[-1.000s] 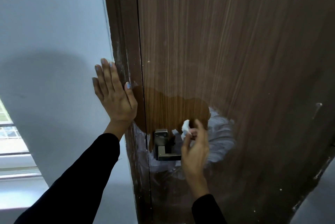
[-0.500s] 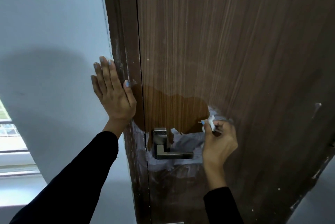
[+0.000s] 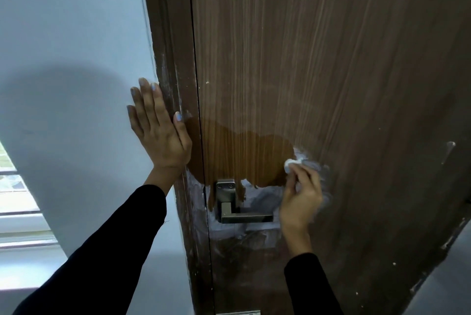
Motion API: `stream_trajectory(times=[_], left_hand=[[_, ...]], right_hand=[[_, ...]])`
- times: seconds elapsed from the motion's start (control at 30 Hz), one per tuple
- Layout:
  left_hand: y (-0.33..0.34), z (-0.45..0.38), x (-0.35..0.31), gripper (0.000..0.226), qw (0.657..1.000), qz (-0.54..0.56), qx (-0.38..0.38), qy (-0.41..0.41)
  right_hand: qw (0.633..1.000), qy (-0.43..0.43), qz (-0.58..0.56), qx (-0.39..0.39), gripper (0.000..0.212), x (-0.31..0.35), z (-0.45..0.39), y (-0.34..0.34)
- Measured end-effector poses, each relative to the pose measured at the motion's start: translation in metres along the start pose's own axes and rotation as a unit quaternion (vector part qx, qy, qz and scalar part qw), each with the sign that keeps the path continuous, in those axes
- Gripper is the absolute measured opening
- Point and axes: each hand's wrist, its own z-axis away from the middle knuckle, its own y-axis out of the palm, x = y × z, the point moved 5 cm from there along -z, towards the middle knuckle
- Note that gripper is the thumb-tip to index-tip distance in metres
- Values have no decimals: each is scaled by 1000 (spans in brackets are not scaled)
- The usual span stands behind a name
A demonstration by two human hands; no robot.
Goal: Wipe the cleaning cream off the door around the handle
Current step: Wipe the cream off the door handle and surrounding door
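Observation:
A brown wood-grain door fills the view. Its square metal lever handle sits low in the middle. White cleaning cream is smeared around and below the handle. Above the handle a darker patch has no cream on it. My right hand pinches a small white wad of tissue against the door at the patch's right edge. My left hand lies flat with fingers spread on the wall and the door frame, left of the handle.
The dark door frame runs up the left of the door, with white smears on it. A pale blue wall lies left of the frame. A window shows at the far left. The door's right edge is chipped.
My right hand has carried the tissue from just above the handle to the right, then slightly lower along the patch's right edge. My left hand has stayed in place.

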Motion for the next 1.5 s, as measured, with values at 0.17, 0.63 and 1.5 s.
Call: stream_trajectory(times=[0.17, 0.63, 1.5], left_hand=[[-1, 0, 0, 54, 1000, -1, 0, 2], [2, 1, 2, 54, 1000, -1, -11, 9], [0, 1, 1, 55, 1000, -8, -6, 5]], right_hand=[[994, -47, 5, 103, 18, 4, 20, 11], [1000, 23, 9, 11, 15, -10, 9, -11], [998, -48, 21, -24, 26, 8, -14, -4]])
